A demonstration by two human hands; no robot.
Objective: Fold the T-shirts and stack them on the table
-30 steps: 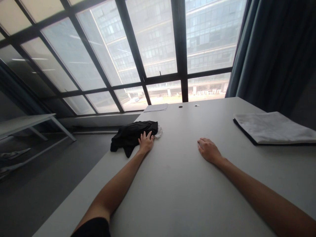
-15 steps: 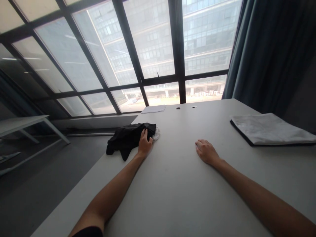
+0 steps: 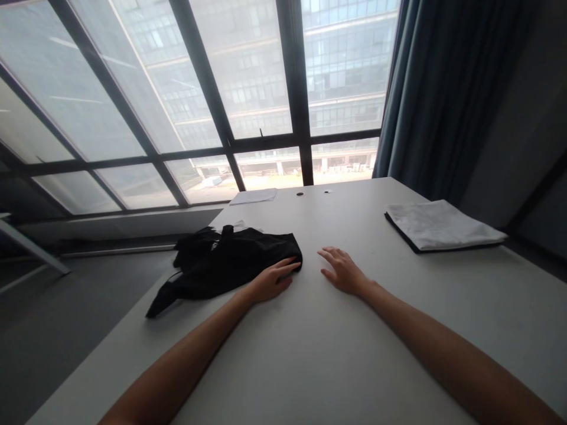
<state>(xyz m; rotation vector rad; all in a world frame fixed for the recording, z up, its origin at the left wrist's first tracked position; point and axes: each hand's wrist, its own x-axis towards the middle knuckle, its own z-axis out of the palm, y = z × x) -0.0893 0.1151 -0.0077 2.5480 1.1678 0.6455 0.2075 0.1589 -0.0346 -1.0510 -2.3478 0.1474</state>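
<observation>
A crumpled black garment [image 3: 239, 255] lies spread on the white table [image 3: 310, 354], its left end trailing toward the table's left edge. My left hand [image 3: 272, 280] is at the garment's near right corner, gripping its edge between fingers and thumb. Part of the grip is hidden behind the fingers. To the right of the garment, my right hand [image 3: 343, 271] is open and holds nothing; its fingers are spread toward the cloth without touching it. Some white cloth [image 3: 241, 225] peeks out behind the black garment.
A folded white cloth [image 3: 443, 224] with a dark layer beneath it lies at the right. White paper sheets [image 3: 252, 196] rest at the far left corner. Large windows [image 3: 248, 71] and a dark blue curtain [image 3: 425, 106] stand behind the table.
My left hand has pulled the black garment rightward and nearer, spreading it out more. My right hand has opened its fingers and come closer to the garment. The view has turned to the right.
</observation>
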